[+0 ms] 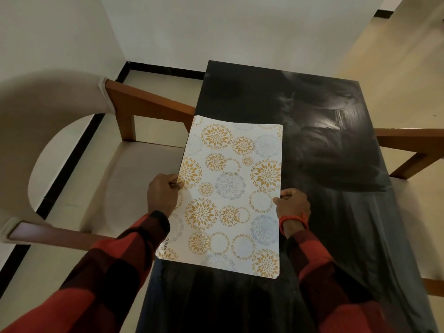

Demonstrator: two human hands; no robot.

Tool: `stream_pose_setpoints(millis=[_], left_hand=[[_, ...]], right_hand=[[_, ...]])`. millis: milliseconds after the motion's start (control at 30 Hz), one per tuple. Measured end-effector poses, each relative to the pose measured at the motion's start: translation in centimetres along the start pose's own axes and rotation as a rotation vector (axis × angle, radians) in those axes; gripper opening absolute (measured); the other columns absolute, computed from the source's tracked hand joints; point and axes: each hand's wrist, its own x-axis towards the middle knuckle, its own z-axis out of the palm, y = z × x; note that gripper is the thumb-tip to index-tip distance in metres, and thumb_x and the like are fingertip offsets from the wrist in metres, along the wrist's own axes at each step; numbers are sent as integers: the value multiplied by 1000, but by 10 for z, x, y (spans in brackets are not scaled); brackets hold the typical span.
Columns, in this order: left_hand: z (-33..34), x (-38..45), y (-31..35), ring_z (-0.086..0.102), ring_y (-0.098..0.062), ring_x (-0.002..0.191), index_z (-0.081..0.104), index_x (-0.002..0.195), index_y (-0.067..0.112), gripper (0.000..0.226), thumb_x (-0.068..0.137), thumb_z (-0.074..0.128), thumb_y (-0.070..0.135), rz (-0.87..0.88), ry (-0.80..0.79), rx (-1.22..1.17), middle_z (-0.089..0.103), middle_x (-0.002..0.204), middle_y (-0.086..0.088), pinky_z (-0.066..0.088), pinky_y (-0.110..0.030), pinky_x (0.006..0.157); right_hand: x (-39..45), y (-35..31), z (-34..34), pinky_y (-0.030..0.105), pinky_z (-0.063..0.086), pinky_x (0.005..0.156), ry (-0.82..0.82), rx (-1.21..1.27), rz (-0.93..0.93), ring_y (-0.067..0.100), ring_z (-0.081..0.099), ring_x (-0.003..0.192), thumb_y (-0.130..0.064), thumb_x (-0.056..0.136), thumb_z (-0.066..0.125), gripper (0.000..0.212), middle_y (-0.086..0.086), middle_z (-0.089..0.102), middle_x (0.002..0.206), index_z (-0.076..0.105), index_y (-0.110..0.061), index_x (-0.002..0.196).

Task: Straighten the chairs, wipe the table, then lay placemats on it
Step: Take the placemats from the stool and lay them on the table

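Both hands are on the placemat (228,195) here; the left hand (162,194) pinches its left long edge about halfway along, fingers curled over the rim, and the right hand (293,204) grips the opposite edge at much the same level, thumb on top and fingers folded round; a red thread band (292,221) sits on that right wrist, and both arms come up in red-and-black checked sleeves (113,267). The mat itself is a white rectangle with rounded corners, printed all over with round floral medallions, most in golden ochre, a few in pale grey-blue, plus some open rings of little leaves; the word KUBER runs in small dark letters along its near left edge. It lies lengthwise over the left part of the dark table (336,212), its left edge hanging just past the table's side; whether it lies fully flat on the top or is held a touch above it I cannot tell. The tabletop is black and glossy, with smeary streaks catching light toward the far right. Just beside the table on the left stands a chair (113,179) with a cream seat, curved cream back and brown wooden arms; another wooden-armed chair (413,155) shows at the right side; pale floor and white walls lie beyond.
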Motion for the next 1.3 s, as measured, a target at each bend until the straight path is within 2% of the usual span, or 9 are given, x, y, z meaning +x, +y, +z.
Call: stream_pose_setpoints(millis=[133, 200, 267, 367, 533, 900, 1067, 1200, 1300], left_hand=[[5, 1, 0, 50, -5, 63, 60, 71, 9, 23, 91, 69, 5, -22, 36, 30, 53, 70, 5, 35, -21, 61], [5, 0, 2, 57, -11, 76, 76, 94, 6, 7, 93, 69, 5, -17, 50, 43, 68, 90, -3, 40, -22, 73], [4, 0, 6, 56, -10, 81, 76, 113, 6, 21, 93, 69, 5, -40, 49, 28, 74, 102, -7, 43, -22, 81], [1, 6, 10, 64, -16, 84, 78, 109, 8, 20, 91, 72, 3, -128, 40, -43, 76, 104, -10, 47, -20, 80], [-4, 1, 18, 62, -25, 91, 69, 96, 14, 13, 92, 73, 26, -164, -2, -16, 69, 95, -1, 52, -38, 86], [-35, -33, 11, 65, -26, 106, 73, 116, 11, 28, 95, 68, 29, -132, -43, -166, 72, 113, -5, 50, -38, 96], [-59, -50, 45, 71, -25, 88, 75, 112, 6, 19, 94, 70, 10, -84, -139, -402, 74, 103, -10, 56, -30, 66], [-62, -73, 92, 69, -18, 77, 74, 105, 7, 14, 91, 73, 6, -48, -227, -496, 74, 93, -7, 53, -24, 59], [-54, -91, 125, 69, -19, 73, 74, 103, 5, 12, 91, 72, 4, 2, -290, -511, 74, 91, -9, 54, -24, 57]], right_hand=[[4, -2, 2, 37, 55, 82, -7, 10, 30, 24, 66, 91, -6, 81, 79, 22, 4, 69, 94, 63, -20, 88], [4, -2, 4, 40, 57, 84, -6, -13, 29, 26, 67, 91, -7, 80, 80, 22, 5, 71, 95, 63, -20, 86], [6, -2, 5, 43, 58, 85, -14, -32, 15, 26, 68, 91, -8, 79, 81, 22, 6, 72, 95, 64, -21, 83], [8, -2, 5, 44, 58, 87, -35, -48, 0, 27, 69, 92, -8, 79, 82, 20, 7, 73, 98, 68, -19, 89], [2, -5, -2, 44, 56, 92, -24, 89, -70, 23, 68, 94, -1, 86, 72, 22, 4, 73, 98, 71, -15, 103], [-15, -10, -52, 42, 61, 84, -77, 436, 31, 22, 73, 86, 5, 83, 72, 22, 2, 76, 89, 76, -14, 95], [-37, -6, -104, 38, 60, 85, -75, 472, -9, 23, 73, 88, 5, 84, 72, 19, 5, 76, 94, 75, -10, 97], [-53, 10, -161, 42, 60, 86, -18, 446, -25, 23, 73, 87, -2, 83, 75, 19, 1, 77, 93, 74, -20, 87], [-61, 18, -206, 32, 56, 79, 41, 485, -47, 24, 71, 88, 2, 85, 72, 18, 6, 74, 95, 73, -14, 93]])
